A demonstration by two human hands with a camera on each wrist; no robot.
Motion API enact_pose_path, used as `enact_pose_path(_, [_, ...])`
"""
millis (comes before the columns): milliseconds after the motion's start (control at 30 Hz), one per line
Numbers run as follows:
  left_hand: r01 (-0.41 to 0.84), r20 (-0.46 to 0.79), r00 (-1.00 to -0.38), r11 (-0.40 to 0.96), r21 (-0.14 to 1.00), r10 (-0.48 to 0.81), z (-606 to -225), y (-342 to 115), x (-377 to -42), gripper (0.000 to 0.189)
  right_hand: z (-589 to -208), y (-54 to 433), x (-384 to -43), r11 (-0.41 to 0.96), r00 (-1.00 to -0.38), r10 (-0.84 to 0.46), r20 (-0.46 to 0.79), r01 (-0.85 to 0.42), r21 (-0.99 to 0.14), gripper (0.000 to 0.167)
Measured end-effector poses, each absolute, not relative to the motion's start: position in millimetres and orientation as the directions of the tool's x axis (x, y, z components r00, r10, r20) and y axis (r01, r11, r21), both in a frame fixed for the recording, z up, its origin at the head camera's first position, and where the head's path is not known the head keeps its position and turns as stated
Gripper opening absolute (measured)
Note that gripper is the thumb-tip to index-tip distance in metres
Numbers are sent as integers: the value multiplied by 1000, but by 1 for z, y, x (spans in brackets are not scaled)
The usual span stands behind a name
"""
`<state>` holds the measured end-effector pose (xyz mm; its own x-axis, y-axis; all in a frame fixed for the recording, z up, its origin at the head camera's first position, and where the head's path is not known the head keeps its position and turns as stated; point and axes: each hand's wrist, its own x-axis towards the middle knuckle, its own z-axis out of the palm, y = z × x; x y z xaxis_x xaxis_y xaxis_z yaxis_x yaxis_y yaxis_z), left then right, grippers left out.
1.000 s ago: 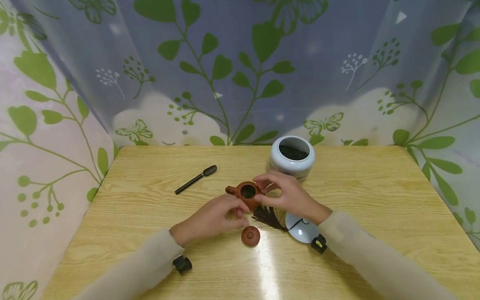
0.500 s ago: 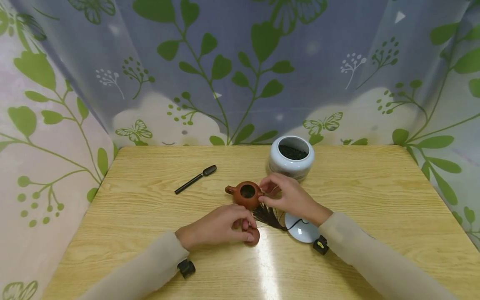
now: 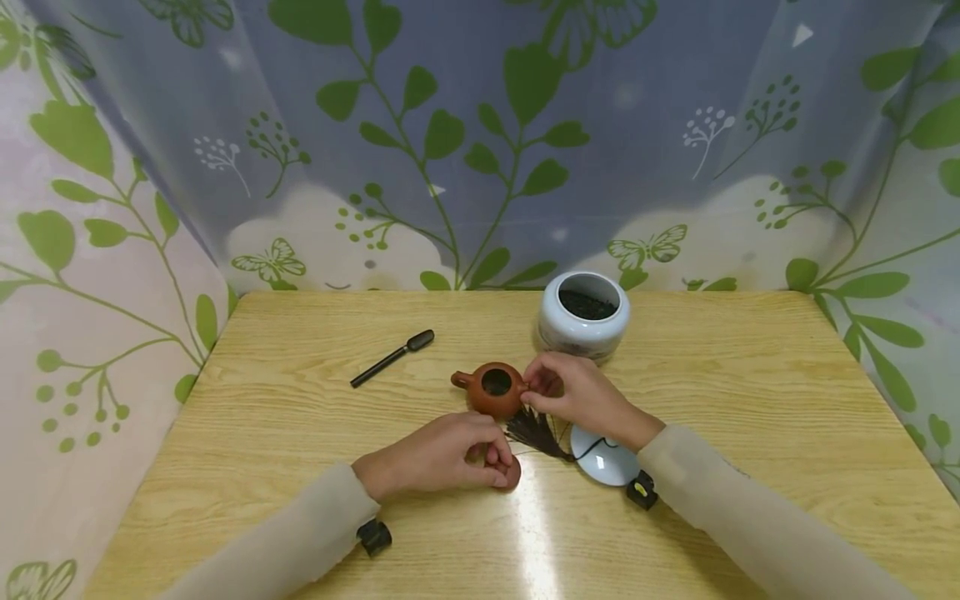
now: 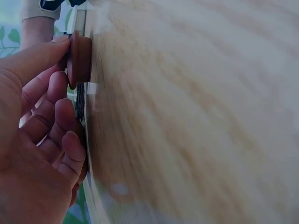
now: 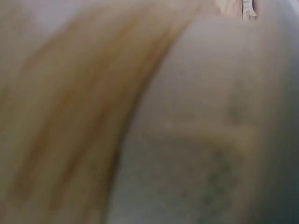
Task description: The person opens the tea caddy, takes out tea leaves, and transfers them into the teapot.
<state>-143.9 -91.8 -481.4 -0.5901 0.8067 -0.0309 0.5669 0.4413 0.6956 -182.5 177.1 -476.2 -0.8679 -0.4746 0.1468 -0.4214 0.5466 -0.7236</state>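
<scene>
A small reddish-brown clay teapot (image 3: 486, 402) stands uncovered at mid-table, dark contents showing through its round opening. Its handle points left and its spout right. Thumb and fingers of my right hand (image 3: 579, 390) pinch the spout. In front of the pot, my left hand (image 3: 435, 452) holds the matching round teapot lid (image 3: 513, 477), partly covered by the fingers in the head view. The left wrist view has the lid (image 4: 82, 60) side-on, low at the table surface, with thumb and fingers closed at its knob, which they hide.
Behind my right hand stands a white porcelain jar (image 3: 573, 332) holding dark loose leaves. A dark tassel (image 3: 534, 433) and a pale domed lid (image 3: 600, 458) lie beside my right wrist. A black scoop (image 3: 390, 360) rests back left. The right wrist view is badly blurred.
My left hand has left the teapot's side, come down toward me and taken hold of the small lid. My right hand's fingers have drawn slightly right, onto the spout.
</scene>
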Motion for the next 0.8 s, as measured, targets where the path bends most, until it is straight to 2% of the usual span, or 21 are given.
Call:
enact_pose_path(267, [580, -11, -594, 437, 687, 805, -480, -92, -143, 5, -477, 178, -183, 540, -874, -464, 144, -408, -736, 17])
enact_pose_path(800, [597, 71, -673, 484, 640, 736, -440, -101, -167, 11, -477, 179, -184, 520, -877, -461, 133, -388, -761, 15])
